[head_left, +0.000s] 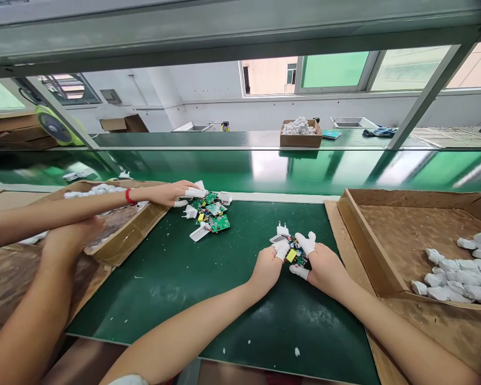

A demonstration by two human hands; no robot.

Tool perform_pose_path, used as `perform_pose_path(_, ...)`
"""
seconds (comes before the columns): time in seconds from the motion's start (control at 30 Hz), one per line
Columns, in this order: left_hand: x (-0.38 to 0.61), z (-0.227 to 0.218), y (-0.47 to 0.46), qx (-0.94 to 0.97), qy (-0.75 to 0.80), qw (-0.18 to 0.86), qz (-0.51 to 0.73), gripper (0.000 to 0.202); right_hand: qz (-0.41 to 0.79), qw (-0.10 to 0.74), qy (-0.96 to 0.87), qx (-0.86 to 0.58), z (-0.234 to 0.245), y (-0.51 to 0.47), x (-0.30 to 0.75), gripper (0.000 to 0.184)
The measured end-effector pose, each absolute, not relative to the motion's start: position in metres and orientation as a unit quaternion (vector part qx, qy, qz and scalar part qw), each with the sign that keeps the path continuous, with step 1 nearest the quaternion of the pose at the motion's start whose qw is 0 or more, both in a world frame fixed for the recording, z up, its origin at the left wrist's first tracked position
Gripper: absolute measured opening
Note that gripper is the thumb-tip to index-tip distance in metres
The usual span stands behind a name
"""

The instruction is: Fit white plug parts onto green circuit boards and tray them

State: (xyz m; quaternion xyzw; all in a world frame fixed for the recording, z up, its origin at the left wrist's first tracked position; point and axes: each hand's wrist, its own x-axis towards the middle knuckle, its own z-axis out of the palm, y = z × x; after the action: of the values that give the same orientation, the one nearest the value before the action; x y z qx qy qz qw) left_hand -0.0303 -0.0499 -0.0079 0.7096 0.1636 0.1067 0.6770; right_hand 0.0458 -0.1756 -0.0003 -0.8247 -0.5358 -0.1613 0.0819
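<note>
My left hand (pixel 268 267) and my right hand (pixel 323 268) meet over the green work surface, fingers covered by white finger cots. Between them is a small green charger circuit board (pixel 297 255) with a yellow block component. The left fingers pinch its left side and the right thumb and fingers close around its right side. A white plug housing (pixel 281 231) with two prongs shows just beyond my left fingertips, by the board. Farther left lies a pile of circuit boards (pixel 220 223) with white plug housings attached or beside them.
A co-worker's hand (pixel 180 192), below a red wristband, touches that pile; their other arm crosses a cardboard tray (pixel 134 230) of white wrapped pieces. At right stands another cardboard tray (pixel 379 256) with white wrapped pieces (pixel 460 275). A filled box (pixel 300 140) sits on the back ledge.
</note>
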Motion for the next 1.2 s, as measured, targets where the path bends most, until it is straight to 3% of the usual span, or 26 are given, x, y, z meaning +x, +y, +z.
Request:
perform_pose_path(0.1, -0.033, -0.007, -0.051, 0.726, 0.170, 0.656, 0.119, 0.035, -0.151, 0.093, -0.534, -0.827, 0.000, -0.175, 0.045, 0.024)
perform_pose_path(0.27, -0.026, -0.003, -0.041, 0.698, 0.160, 0.697, 0.037, 0.045, -0.117, 0.161, -0.516, -0.833, 0.001, -0.175, 0.045, 0.054)
perform_pose_path(0.37, -0.022, -0.001, -0.031, 0.664, 0.143, 0.734, -0.017, 0.054, -0.086, 0.178, -0.501, -0.843, 0.003, -0.176, 0.045, 0.062)
perform_pose_path(0.67, -0.024, -0.005, -0.037, 0.698, 0.097, 0.709, 0.033, 0.055, -0.102, 0.182, -0.521, -0.828, 0.004, -0.180, 0.047, 0.061)
perform_pose_path(0.93, -0.032, -0.003, -0.044, 0.760, 0.088, 0.634, 0.112, 0.039, -0.134, 0.181, -0.535, -0.814, 0.004, -0.178, 0.045, 0.058)
perform_pose_path(1.2, -0.025, -0.004, -0.039, 0.741, 0.078, 0.666, 0.032, 0.050, -0.089, 0.148, -0.530, -0.830, 0.010, -0.181, 0.045, 0.050)
